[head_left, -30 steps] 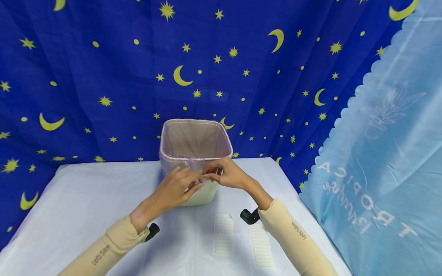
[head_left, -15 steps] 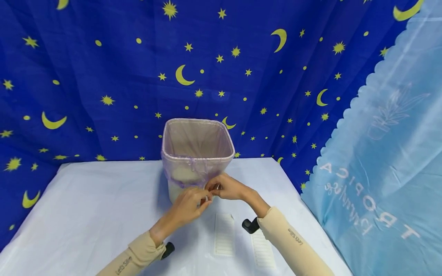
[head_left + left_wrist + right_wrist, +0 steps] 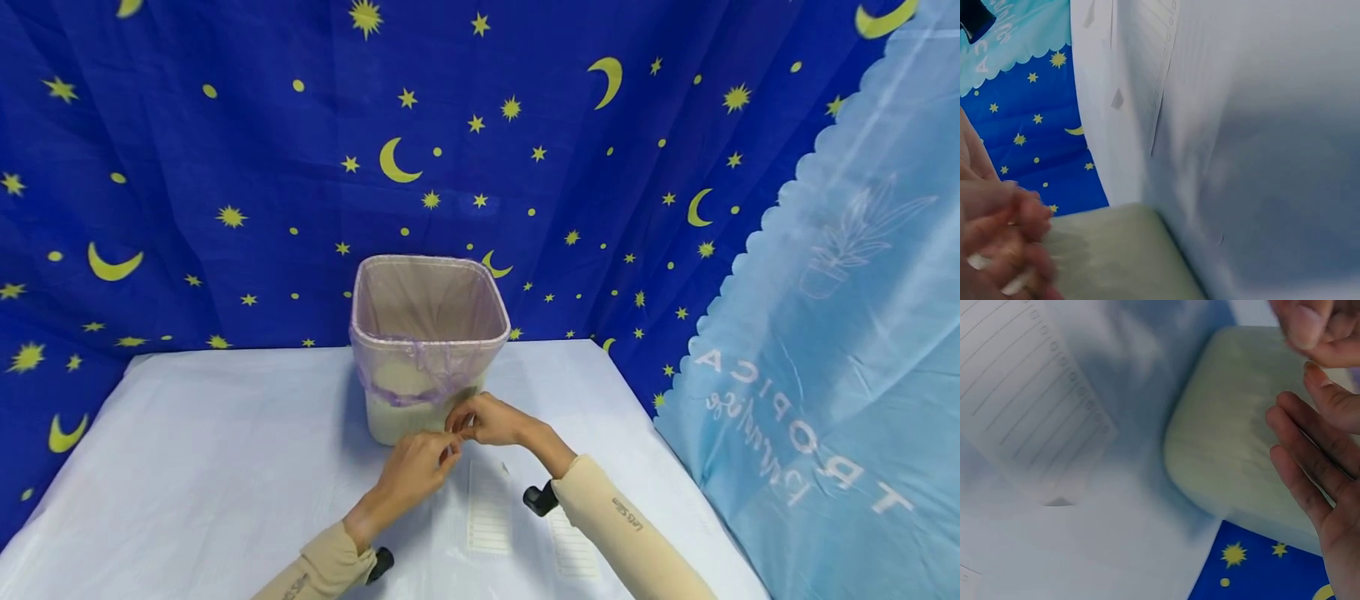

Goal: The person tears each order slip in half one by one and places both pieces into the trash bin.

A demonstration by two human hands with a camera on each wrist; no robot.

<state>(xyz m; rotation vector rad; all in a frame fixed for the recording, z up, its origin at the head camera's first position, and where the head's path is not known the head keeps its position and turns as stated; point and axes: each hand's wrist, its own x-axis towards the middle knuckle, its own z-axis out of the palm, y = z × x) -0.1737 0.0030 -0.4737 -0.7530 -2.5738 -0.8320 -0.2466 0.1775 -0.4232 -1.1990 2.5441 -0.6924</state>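
A pale, square-mouthed bin [image 3: 390,423] stands at the back of the table, lined with a translucent purple bag [image 3: 408,398] folded over its rim. Low before its front wall, my left hand [image 3: 412,471] and right hand [image 3: 498,421] meet fingertip to fingertip. Seen from the right wrist, the thumb and curled fingers of the left hand [image 3: 1335,328] come close to the right thumb, while several fingers of the right hand [image 3: 1329,462] lie fairly straight. Whether a small thing is pinched between them I cannot tell. The bag's loose lower edge hangs above both hands.
Two lined paper strips, one left [image 3: 489,512] and one right [image 3: 573,546], lie on the white-covered table [image 3: 225,467] nearer me. A blue star-and-moon curtain [image 3: 285,167] rises behind the bin, and a light-blue cloth [image 3: 817,333] hangs at the right.
Both hands have moved down from the bag just under the rim to the bin's lower front, staying together. The bag's front edge now hangs lower and in plain view.
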